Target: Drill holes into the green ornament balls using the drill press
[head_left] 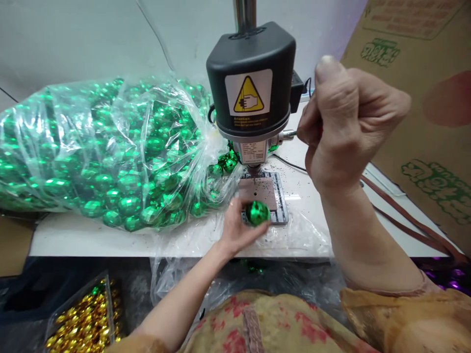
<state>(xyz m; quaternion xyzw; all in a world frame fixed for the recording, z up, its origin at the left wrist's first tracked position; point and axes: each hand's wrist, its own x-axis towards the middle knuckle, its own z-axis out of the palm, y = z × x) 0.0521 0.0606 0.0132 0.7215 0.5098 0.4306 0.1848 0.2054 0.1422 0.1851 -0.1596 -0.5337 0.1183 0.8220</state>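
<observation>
My left hand (pixel 237 226) holds a shiny green faceted ball (pixel 257 213) between thumb and fingers, over the near part of the drill press's base plate (pixel 281 201). Dark spots show on the ball's surface. Raised at the right, my right hand (pixel 342 117) is closed in a fist around the end of the metal lever (pixel 289 135) on the black drill press (pixel 252 68). Its grip on the lever is partly hidden by the fingers. The press head, with a yellow warning label, stands above the plate, which has a small hole in its pinkish board (pixel 263 189).
A large clear bag (pixel 99 147) of green balls lies on the white table (pixel 88 240) at left. Green crumbs scatter around the base. Cardboard box (pixel 415 113) at right, brown strap (pixel 408 220) beside it. Below left, a container holds gold balls (pixel 84 318). Plastic sheeting (pixel 301 235) drapes the front edge.
</observation>
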